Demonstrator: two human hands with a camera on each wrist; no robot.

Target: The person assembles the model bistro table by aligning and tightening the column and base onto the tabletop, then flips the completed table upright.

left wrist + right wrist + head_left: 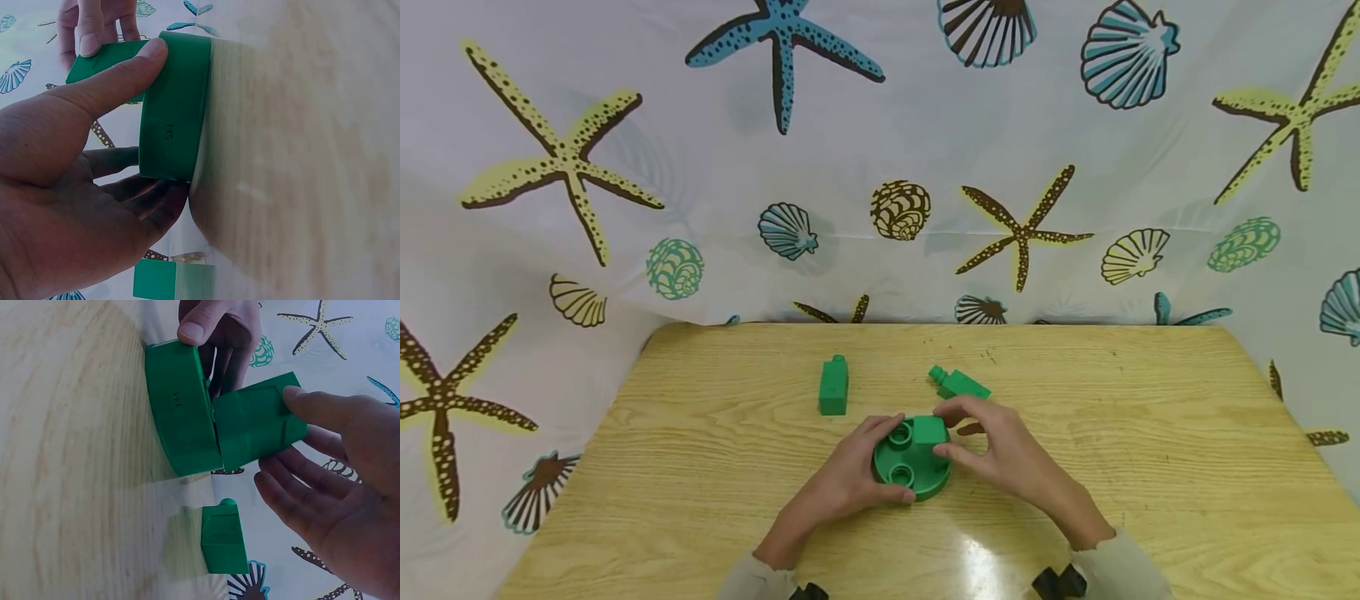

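A round green base [928,482] rests on the table, with two ringed sockets showing in its upper face. My left hand [853,473] grips it by the rim, thumb on the near side and fingers round the far side. One green block [929,429] stands over the base's far right part. My right hand [1000,446] pinches that block near its top between thumb and fingers. Seen from the right wrist, the block [256,419] leans a little against the base [180,412]; its lower end is hidden, so how deep it sits I cannot tell.
Behind the base, a green block with a small knob [833,388] stands or lies at the left. Another green block [964,385] lies on its side at the right, its threaded peg pointing left. A curtain [880,275] printed with starfish and shells hangs behind the wooden table [700,467].
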